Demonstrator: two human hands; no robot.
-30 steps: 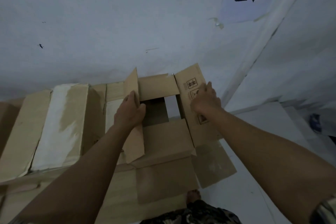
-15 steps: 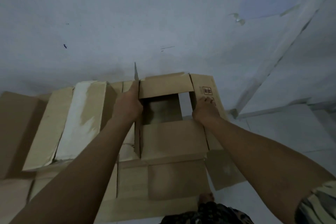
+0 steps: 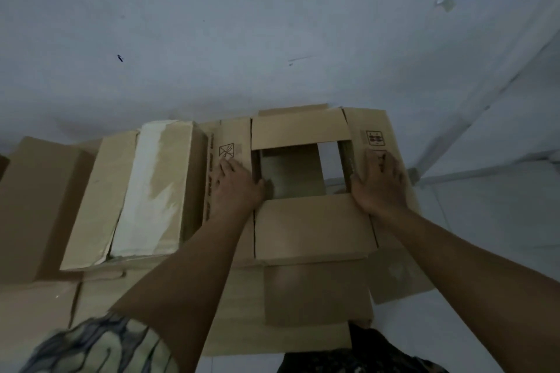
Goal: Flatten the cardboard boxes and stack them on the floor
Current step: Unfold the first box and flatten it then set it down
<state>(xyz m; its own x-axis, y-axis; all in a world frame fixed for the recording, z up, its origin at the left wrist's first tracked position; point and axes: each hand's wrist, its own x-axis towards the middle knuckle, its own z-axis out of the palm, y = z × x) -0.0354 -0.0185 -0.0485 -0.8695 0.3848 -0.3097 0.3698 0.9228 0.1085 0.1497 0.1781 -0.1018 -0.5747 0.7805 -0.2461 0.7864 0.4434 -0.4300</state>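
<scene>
Since half a second ago the left flap of the cardboard box (image 3: 313, 225), which stood up on edge beside the left hand (image 3: 235, 188), has gone down flat, and that hand now lies on top of it instead of against its side. The right hand (image 3: 380, 183) has slid a little outward along the right flap, over the printed handling marks. The view has also tipped down, so the recycling sign on the wall (image 3: 272, 24) has left the picture.

Both arms reach forward, nearly straight, palms down. The fingers of each hand are spread open and laid flat on the cardboard, gripping nothing; the left thumb hooks over the edge of the square opening in the middle of the box, and the right thumb rests at the opposite edge. The box lies on the floor (image 3: 485, 221) against the wall, its four flaps spread, on top of other flattened cardboard (image 3: 236, 312). Just to its left lie more boxes (image 3: 127, 191), one with a pale torn face.
</scene>
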